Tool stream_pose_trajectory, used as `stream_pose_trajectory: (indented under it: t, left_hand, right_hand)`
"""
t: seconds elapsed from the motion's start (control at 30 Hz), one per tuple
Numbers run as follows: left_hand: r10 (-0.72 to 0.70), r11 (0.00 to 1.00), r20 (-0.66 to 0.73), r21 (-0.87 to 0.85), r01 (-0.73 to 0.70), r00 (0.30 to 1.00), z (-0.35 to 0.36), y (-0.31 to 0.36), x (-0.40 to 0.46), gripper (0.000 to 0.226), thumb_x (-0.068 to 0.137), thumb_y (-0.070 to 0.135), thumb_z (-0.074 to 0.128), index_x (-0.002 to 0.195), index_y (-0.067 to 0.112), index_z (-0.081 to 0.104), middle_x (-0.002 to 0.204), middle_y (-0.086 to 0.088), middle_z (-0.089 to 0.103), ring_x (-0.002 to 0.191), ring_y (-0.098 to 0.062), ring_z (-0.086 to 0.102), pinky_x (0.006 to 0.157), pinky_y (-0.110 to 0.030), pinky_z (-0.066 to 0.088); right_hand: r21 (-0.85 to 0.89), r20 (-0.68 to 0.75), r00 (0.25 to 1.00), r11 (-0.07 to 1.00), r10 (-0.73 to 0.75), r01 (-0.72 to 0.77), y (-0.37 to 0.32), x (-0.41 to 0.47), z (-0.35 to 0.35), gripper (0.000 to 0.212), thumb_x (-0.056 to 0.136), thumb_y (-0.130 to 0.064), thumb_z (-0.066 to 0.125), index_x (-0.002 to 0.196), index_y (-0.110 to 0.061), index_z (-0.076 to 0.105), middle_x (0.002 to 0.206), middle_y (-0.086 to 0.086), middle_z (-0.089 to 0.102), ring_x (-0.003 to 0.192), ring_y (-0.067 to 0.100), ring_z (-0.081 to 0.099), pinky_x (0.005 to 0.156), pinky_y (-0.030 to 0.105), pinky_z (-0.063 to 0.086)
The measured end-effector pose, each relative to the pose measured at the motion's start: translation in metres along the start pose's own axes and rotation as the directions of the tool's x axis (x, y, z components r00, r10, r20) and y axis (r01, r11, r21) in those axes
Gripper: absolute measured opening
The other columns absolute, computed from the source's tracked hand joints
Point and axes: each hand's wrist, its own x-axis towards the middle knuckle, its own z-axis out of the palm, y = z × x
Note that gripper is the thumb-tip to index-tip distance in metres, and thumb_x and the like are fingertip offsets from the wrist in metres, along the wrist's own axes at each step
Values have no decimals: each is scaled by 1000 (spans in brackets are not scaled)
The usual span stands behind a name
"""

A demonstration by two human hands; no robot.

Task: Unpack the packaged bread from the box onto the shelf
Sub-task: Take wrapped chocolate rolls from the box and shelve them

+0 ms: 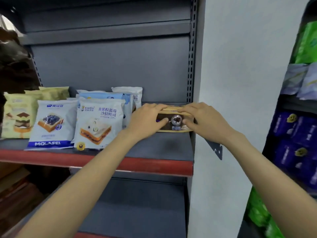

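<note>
Both hands grip a stack of brown bread packets (175,120) standing at the back right of the grey shelf (159,148): the left hand (145,120) clasps its 9 o'clock end, the right hand (204,120) its 3 o'clock end. Blue-and-white bread packets (97,122) stand at 9 o'clock.

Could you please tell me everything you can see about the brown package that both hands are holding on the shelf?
The brown package looks like a glossy plastic bread wrapper, dark brown with tan edges and a round picture at its centre. It stands upright at the right end of the grey shelf, just right of the white and blue packets. More tan edges behind suggest a small stack. The left hand and right hand grip its two ends, fingers over the top.
</note>
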Motion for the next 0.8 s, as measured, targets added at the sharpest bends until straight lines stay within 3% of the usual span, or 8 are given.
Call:
stream_pose_trajectory:
  t: [0.13,0.2,0.33,0.43,0.5,0.57,0.67,0.8]
  left_hand:
    - [60,988,-351,-114,-107,934,-21,8,-73,21,88,35,54,100,25,70,83,13,70,79,-5,58,68,-24,44]
    - [118,980,-477,-85,-180,871,-21,3,-111,21,88,29,54,84,19,73,68,9,68,65,-10,61,59,-28,49]
    - [173,961,-522,-97,-260,835,-7,-24,-193,25,89,19,55,73,12,74,58,4,65,49,-16,59,46,-29,45]
    - [93,964,-326,-206,-166,941,5,-45,-262,24,89,24,54,77,16,74,62,7,67,54,-10,61,48,-27,47]
    - [-139,941,-49,-317,117,989,16,-60,-307,26,86,37,52,84,22,72,68,13,68,63,-6,63,58,-28,51]
    - [-339,851,244,-332,406,909,30,-78,-352,26,84,46,51,95,31,69,79,18,69,71,0,61,69,-26,50]
    - [-369,802,496,-257,539,786,54,-105,-411,18,89,34,58,105,32,65,87,20,67,78,2,59,75,-23,50]
    - [-428,704,715,-121,700,553,100,-141,-485,20,89,34,56,107,32,64,96,18,65,93,-7,63,83,-31,52]
  right_hand:
    - [163,-298,952,986,77,-29,-55,-48,-1,24,94,-26,52,116,-25,61,106,-7,66,94,16,58,70,26,37]
    - [265,-392,911,964,126,-20,-84,-73,6,18,92,-28,53,106,-24,64,86,-8,68,73,12,60,61,27,43]
    - [321,-448,884,947,135,18,-140,-127,46,17,93,-25,53,95,-18,68,68,-7,66,54,6,52,48,26,42]
    - [318,-281,956,948,77,17,-178,-170,91,20,93,-27,50,97,-19,68,69,-10,66,56,7,57,45,27,45]
    - [334,-48,995,940,91,-69,-201,-199,124,20,90,-31,49,100,-23,65,77,-10,68,64,12,64,49,28,49]
    - [310,273,953,926,132,-217,-222,-227,157,23,90,-33,50,109,-27,61,96,-8,69,82,19,67,62,33,52]
    - [237,652,742,890,152,-391,-244,-270,211,30,91,-30,54,120,-27,56,120,-3,62,107,25,61,80,36,50]
    - [135,826,527,839,199,-528,-267,-322,277,31,90,-23,54,120,-22,58,119,7,60,105,31,58,79,37,48]
